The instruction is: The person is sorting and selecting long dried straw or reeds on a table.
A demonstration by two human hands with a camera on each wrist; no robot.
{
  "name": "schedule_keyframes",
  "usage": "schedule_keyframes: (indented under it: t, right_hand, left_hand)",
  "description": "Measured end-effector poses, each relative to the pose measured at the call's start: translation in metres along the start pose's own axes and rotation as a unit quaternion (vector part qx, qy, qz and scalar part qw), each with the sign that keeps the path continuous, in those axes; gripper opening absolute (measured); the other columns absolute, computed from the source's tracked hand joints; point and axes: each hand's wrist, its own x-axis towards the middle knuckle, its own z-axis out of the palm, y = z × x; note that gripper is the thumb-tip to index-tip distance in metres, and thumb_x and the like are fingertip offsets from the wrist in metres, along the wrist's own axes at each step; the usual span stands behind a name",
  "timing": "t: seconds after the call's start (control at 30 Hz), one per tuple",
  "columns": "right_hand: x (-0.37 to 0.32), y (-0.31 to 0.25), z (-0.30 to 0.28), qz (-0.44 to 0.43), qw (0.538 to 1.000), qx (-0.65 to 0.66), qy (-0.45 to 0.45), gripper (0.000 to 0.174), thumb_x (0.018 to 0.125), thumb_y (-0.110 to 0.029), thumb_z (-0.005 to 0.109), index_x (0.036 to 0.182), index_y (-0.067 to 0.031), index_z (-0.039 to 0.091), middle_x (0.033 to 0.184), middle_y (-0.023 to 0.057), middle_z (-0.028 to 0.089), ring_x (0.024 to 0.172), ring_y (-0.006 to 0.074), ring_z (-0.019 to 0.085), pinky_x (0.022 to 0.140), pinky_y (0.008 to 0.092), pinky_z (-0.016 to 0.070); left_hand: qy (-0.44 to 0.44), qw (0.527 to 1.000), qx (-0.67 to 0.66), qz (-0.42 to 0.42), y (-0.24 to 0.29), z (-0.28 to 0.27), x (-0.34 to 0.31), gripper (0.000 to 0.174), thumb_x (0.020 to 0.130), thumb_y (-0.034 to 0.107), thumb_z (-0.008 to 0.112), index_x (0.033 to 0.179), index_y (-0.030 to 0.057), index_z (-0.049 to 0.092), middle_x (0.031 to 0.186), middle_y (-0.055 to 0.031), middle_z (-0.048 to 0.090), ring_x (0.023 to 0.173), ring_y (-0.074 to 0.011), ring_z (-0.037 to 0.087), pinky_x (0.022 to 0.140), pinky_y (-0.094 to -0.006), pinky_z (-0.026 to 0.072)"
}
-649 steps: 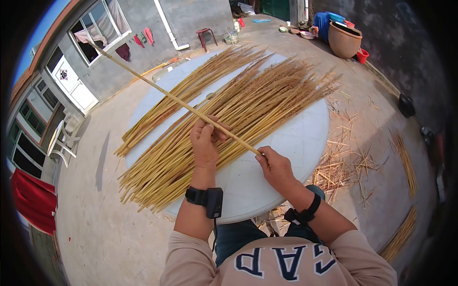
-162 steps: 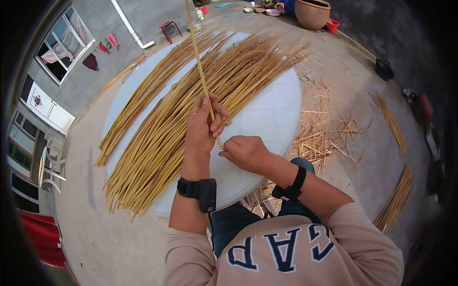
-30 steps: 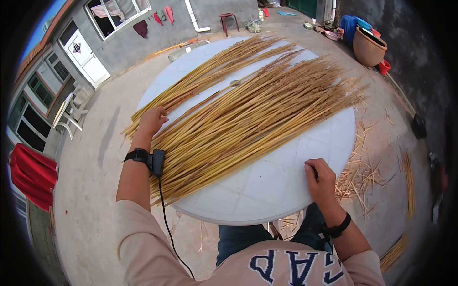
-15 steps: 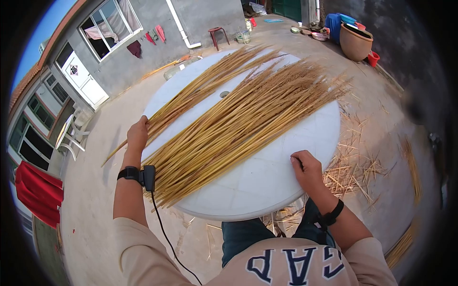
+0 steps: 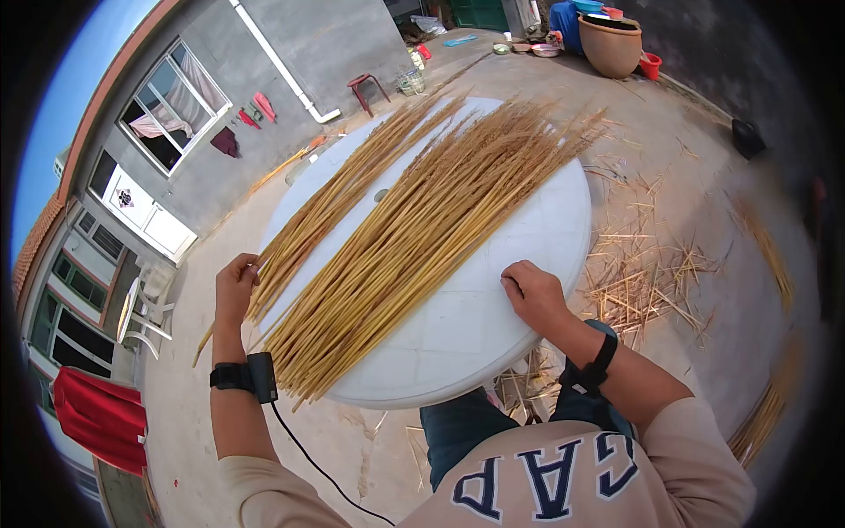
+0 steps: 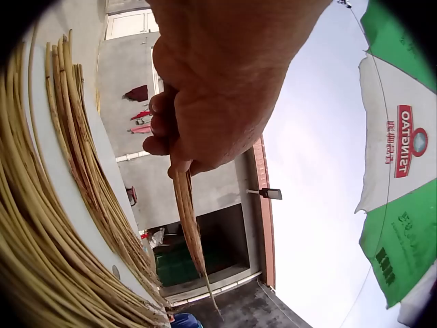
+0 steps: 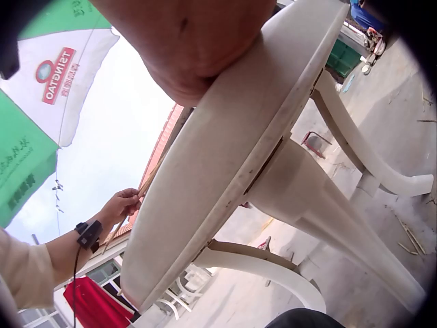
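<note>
One reed (image 6: 188,220) I'm pinching, left hand (image 5: 236,286) at nine o'clock, could be snagging neighbouring reeds (image 5: 339,192) if dragged; right hand (image 5: 535,295), grip unclear.

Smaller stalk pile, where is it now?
In the head view, the smaller stalk pile lies on the left side of the table, left of the larger pile, its near end by the left hand.

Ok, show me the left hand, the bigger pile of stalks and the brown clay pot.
Left hand (image 5: 235,286): head view, middle of the hand.
Bigger pile of stalks (image 5: 414,245): head view, midway along the stalks.
Brown clay pot (image 5: 611,50): head view, its outer wall.
</note>
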Motion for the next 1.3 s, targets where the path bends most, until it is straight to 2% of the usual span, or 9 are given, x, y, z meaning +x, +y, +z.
schedule_keyframes:
  t: [0.23,0.43,0.6,0.63,0.7,0.8,1.0,1.17,1.3]
  right_hand:
    - [-0.002,0.005,0.006,-0.006,1.000,-0.027,0.003,0.006,0.078,-0.011,0.055,0.078,-0.0047,0.053,0.073,0.0099,0.053,0.064,0.0292,0.056,0.057,0.0380,0.0463]
    - [-0.001,0.006,0.005,0.036,0.999,0.010,-0.035,0.013,0.081,-0.015,0.052,0.076,-0.0031,0.053,0.077,0.0116,0.055,0.072,0.0308,0.056,0.065,0.0400,0.0455]
    - [0.003,0.012,0.005,0.067,0.994,0.063,-0.065,0.026,0.084,-0.030,0.054,0.086,-0.0041,0.058,0.078,0.0092,0.060,0.069,0.0260,0.059,0.061,0.0345,0.0462]
    - [0.006,0.008,0.000,0.059,0.994,0.062,-0.066,0.026,0.084,-0.030,0.054,0.086,-0.0041,0.058,0.078,0.0092,0.060,0.069,0.0260,0.059,0.061,0.0345,0.0462]
    - [0.011,-0.003,-0.015,0.205,0.920,0.288,-0.170,0.037,0.084,-0.039,0.053,0.090,-0.0030,0.058,0.078,0.0093,0.062,0.068,0.0217,0.060,0.062,0.0318,0.0466]
    - [0.008,-0.011,-0.009,0.054,0.946,0.261,-0.183,0.039,0.083,-0.039,0.056,0.095,-0.0023,0.056,0.075,0.0086,0.060,0.067,0.0172,0.059,0.062,0.0298,0.0466]
    - [0.009,-0.029,0.010,0.160,0.948,0.224,-0.158,0.028,0.085,-0.023,0.057,0.101,-0.0014,0.050,0.068,0.0048,0.056,0.054,0.0103,0.051,0.051,0.0251,0.0432]
    - [0.019,-0.034,0.005,0.281,0.837,0.404,-0.240,0.017,0.089,-0.020,0.051,0.096,-0.0044,0.051,0.065,-0.0002,0.053,0.049,0.0041,0.045,0.043,0.0187,0.0363]
    - [0.022,-0.033,0.007,0.280,0.839,0.400,-0.239,0.018,0.090,-0.022,0.049,0.093,-0.0047,0.051,0.065,-0.0002,0.053,0.048,0.0037,0.045,0.042,0.0182,0.0361]
  left_hand:
    - [0.027,0.951,-0.305,-0.048,0.062,0.007,-0.015,0.014,0.085,0.008,0.052,0.096,0.0004,0.058,0.061,-0.0017,0.053,0.046,-0.0029,0.039,0.041,-0.0165,0.0258]
    - [-0.117,0.799,-0.586,0.064,0.120,0.032,-0.019,0.022,0.092,0.015,0.046,0.107,0.0001,0.049,0.077,-0.0079,0.051,0.051,-0.0054,0.039,0.041,-0.0148,0.0326]
    - [-0.106,0.710,-0.694,0.049,0.181,0.125,-0.037,0.021,0.090,0.015,0.049,0.103,-0.0017,0.050,0.086,-0.0127,0.057,0.061,-0.0093,0.043,0.049,-0.0185,0.0361]
    - [-0.098,0.711,-0.694,0.060,0.189,0.148,-0.040,0.016,0.091,0.013,0.048,0.099,-0.0009,0.050,0.088,-0.0135,0.058,0.062,-0.0100,0.044,0.051,-0.0193,0.0373]
    - [-0.075,0.705,-0.704,0.045,0.198,0.185,-0.042,0.013,0.091,0.012,0.047,0.097,0.0011,0.050,0.088,-0.0137,0.059,0.064,-0.0113,0.049,0.053,-0.0205,0.0413]
    - [-0.025,0.714,-0.699,0.004,0.197,0.217,-0.044,0.013,0.090,0.012,0.049,0.099,0.0032,0.049,0.088,-0.0141,0.060,0.066,-0.0132,0.056,0.057,-0.0237,0.0486]
    - [0.020,0.716,-0.698,0.004,0.168,0.233,-0.041,0.014,0.089,0.013,0.051,0.098,0.0032,0.048,0.088,-0.0142,0.061,0.068,-0.0156,0.060,0.060,-0.0278,0.0521]
    - [-0.016,0.722,-0.691,-0.017,0.151,0.233,-0.034,0.016,0.089,0.012,0.049,0.101,0.0007,0.049,0.083,-0.0148,0.062,0.068,-0.0175,0.061,0.064,-0.0292,0.0531]
    - [-0.045,0.736,-0.674,-0.044,0.151,0.233,-0.034,0.019,0.084,0.002,0.048,0.102,-0.0028,0.048,0.080,-0.0154,0.062,0.066,-0.0179,0.061,0.061,-0.0273,0.0535]
